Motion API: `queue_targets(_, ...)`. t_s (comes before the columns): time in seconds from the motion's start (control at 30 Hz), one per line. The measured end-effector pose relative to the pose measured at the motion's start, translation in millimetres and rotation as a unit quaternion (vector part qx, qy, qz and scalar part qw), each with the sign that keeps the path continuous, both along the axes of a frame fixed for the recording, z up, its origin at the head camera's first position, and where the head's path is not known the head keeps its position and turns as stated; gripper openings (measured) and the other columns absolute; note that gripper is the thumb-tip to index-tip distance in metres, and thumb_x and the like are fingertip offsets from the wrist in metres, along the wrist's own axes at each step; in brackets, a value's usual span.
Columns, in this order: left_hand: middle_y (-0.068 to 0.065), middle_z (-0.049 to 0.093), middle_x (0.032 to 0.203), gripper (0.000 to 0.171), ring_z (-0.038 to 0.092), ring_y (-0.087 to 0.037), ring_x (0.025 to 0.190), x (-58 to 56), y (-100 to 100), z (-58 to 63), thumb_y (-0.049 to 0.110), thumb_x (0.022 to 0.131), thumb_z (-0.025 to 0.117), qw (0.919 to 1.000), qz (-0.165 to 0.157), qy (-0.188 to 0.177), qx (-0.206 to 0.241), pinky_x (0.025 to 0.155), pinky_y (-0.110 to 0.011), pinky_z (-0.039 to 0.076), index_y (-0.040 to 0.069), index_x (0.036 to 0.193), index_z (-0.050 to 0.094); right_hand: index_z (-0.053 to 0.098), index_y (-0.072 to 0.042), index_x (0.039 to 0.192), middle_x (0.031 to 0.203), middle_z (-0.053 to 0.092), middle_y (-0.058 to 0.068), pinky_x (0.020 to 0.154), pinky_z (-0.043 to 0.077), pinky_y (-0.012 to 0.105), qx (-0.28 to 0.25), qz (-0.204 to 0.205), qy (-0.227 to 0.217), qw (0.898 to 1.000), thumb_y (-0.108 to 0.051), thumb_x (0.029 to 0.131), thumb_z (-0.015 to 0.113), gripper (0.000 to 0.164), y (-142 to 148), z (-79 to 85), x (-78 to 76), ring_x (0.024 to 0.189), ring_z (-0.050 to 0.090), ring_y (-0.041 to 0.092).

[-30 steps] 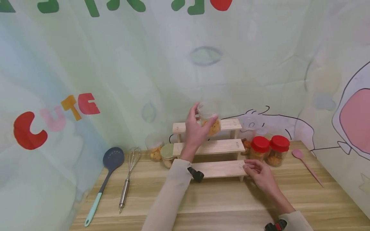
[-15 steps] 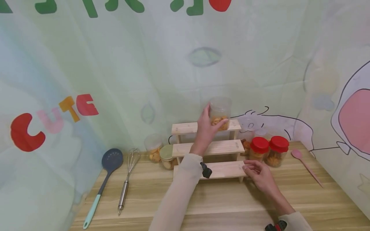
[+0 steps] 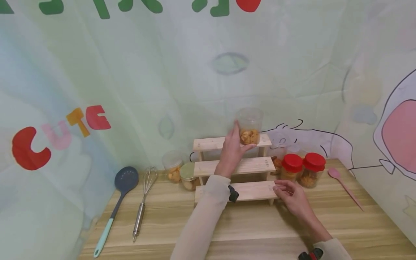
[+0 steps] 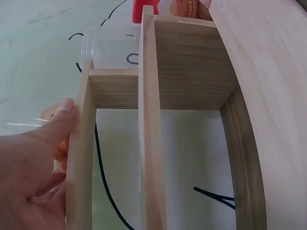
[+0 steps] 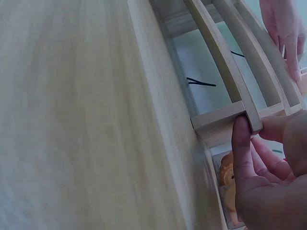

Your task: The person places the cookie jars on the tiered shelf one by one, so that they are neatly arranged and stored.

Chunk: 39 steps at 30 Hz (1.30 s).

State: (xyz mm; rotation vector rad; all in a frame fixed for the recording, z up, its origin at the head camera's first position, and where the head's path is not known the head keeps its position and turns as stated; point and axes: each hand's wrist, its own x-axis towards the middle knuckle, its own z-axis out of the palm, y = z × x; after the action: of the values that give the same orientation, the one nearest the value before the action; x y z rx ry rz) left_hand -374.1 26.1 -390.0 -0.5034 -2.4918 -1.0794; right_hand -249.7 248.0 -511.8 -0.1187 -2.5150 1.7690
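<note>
A clear jar of cookies (image 3: 250, 136) stands upright at the right part of the top board of a three-tier wooden rack (image 3: 234, 165). My left hand (image 3: 231, 150) is at the jar's left side, its thumb stretched low across the front by the jar's base. In the left wrist view, the left thumb (image 4: 60, 117) lies along the rack's edge, with cookies partly showing behind the hand. My right hand (image 3: 294, 198) pinches the right end of the lowest board between thumb and fingers; this grip shows closely in the right wrist view.
Two red-lidded jars (image 3: 313, 168) stand right of the rack, with another jar partly hidden behind them. A pink spoon (image 3: 345, 187) lies farther right. To the left are a green-lidded jar (image 3: 188, 175), a clear jar (image 3: 173, 168), a whisk (image 3: 143, 202) and a skimmer (image 3: 121, 195).
My left hand has moved the cookie jar to the right and onto the top board. Its thumb has slid down from the jar's front. The right hand keeps its place.
</note>
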Motion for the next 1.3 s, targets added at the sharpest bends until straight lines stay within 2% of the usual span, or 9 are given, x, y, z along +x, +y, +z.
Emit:
queue_targets(0.13, -0.016, 0.055, 0.161, 0.115, 0.058, -0.03, 0.147, -1.9, 1.5, -1.0, 0.04, 0.088, 0.089, 0.9999, 0.003, 0.005, -0.008, 0.119, -0.043, 0.05, 0.011, 0.174, 0.018, 0.066, -0.001, 0.141, 0.123, 0.075, 0.019, 0.083, 0.058, 0.016, -0.003, 0.001, 0.001, 1.0, -0.025, 0.105, 0.074, 0.044, 0.4, 0.3, -0.7, 0.096, 0.069, 0.004)
queue_targets(0.5, -0.019, 0.063, 0.155, 0.111, 0.067, -0.031, 0.137, -1.9, 2.5, -5.5, 0.048, 0.091, 0.083, 0.9989, 0.017, -0.016, -0.042, 0.111, -0.044, 0.057, 0.012, 0.174, 0.019, 0.065, -0.002, 0.142, 0.125, 0.075, 0.018, 0.083, 0.058, 0.016, 0.005, 0.003, -0.008, 1.0, -0.027, 0.105, 0.075, 0.046, -0.2, 0.4, 0.8, 0.099, 0.07, 0.006)
queue_targets(0.63, -0.019, 0.051, 0.166, 0.111, 0.056, -0.032, 0.149, 1.0, -4.9, -3.5, 0.039, 0.094, 0.085, 0.9989, -0.014, -0.037, -0.025, 0.12, -0.045, 0.049, 0.011, 0.174, 0.013, 0.066, -0.002, 0.141, 0.123, 0.075, 0.018, 0.083, 0.058, 0.016, 0.002, 0.003, -0.004, 1.0, -0.027, 0.105, 0.075, 0.045, -2.2, 1.7, 0.3, 0.097, 0.069, 0.005)
queue_targets(0.77, -0.017, 0.037, 0.175, 0.109, 0.042, -0.035, 0.159, 11.7, -20.0, -4.0, 0.036, 0.098, 0.083, 0.9979, -0.039, -0.05, -0.01, 0.126, -0.049, 0.042, 0.012, 0.175, 0.011, 0.066, -0.002, 0.14, 0.121, 0.075, 0.018, 0.082, 0.058, 0.017, -0.003, 0.004, -0.001, 1.0, -0.026, 0.104, 0.075, 0.045, -3.9, 2.3, -0.2, 0.096, 0.069, 0.006)
queue_targets(0.87, -0.014, 0.04, 0.174, 0.099, 0.042, -0.034, 0.159, 24.5, -37.3, -10.8, 0.036, 0.1, 0.081, 0.9987, -0.048, -0.019, -0.001, 0.126, -0.051, 0.043, 0.012, 0.173, 0.019, 0.066, -0.001, 0.14, 0.12, 0.076, 0.018, 0.082, 0.058, 0.017, -0.004, 0.005, 0.001, 1.0, -0.027, 0.104, 0.076, 0.045, -4.5, 1.8, -1.0, 0.095, 0.07, 0.006)
queue_targets(0.97, -0.013, 0.049, 0.168, 0.086, 0.049, -0.031, 0.154, 37.3, -59.6, -22.3, 0.031, 0.101, 0.079, 0.9976, -0.049, 0.048, 0.013, 0.123, -0.049, 0.046, 0.009, 0.169, 0.031, 0.067, -0.001, 0.14, 0.119, 0.076, 0.018, 0.082, 0.058, 0.017, -0.004, 0.003, 0.004, 1.0, -0.026, 0.104, 0.076, 0.044, -4.5, 0.6, -1.3, 0.094, 0.07, 0.004)
queue_targets(1.07, -0.011, 0.058, 0.159, 0.07, 0.057, -0.028, 0.146, 47.9, -85.9, -33.3, 0.024, 0.102, 0.079, 0.9928, -0.03, 0.109, 0.037, 0.119, -0.045, 0.05, 0.008, 0.161, 0.045, 0.067, -0.001, 0.139, 0.119, 0.077, 0.018, 0.082, 0.057, 0.017, -0.001, 0.001, 0.008, 1.0, -0.026, 0.105, 0.075, 0.044, -3.9, -1.0, -1.0, 0.094, 0.069, 0.003)
queue_targets(1.13, -0.011, 0.063, 0.153, 0.061, 0.061, -0.026, 0.141, 53.5, -105.1, -39.6, 0.019, 0.101, 0.079, 0.9885, -0.011, 0.137, 0.063, 0.117, -0.043, 0.052, 0.006, 0.155, 0.053, 0.067, -0.002, 0.14, 0.119, 0.077, 0.018, 0.081, 0.057, 0.017, 0.001, 0.0, 0.009, 1.0, -0.026, 0.105, 0.075, 0.044, -3.1, -2.1, -0.6, 0.093, 0.069, 0.002)
queue_targets(1.3, -0.014, 0.07, 0.14, 0.043, 0.065, -0.029, 0.132, 62.4, -151.1, -57.9, 0.011, 0.101, 0.077, 0.9799, 0.051, 0.147, 0.125, 0.111, -0.045, 0.054, 0.001, 0.141, 0.063, 0.065, -0.002, 0.142, 0.121, 0.076, 0.018, 0.082, 0.058, 0.017, 0.002, -0.003, 0.001, 1.0, -0.028, 0.105, 0.075, 0.046, -0.1, -3.5, 0.5, 0.093, 0.069, 0.002)
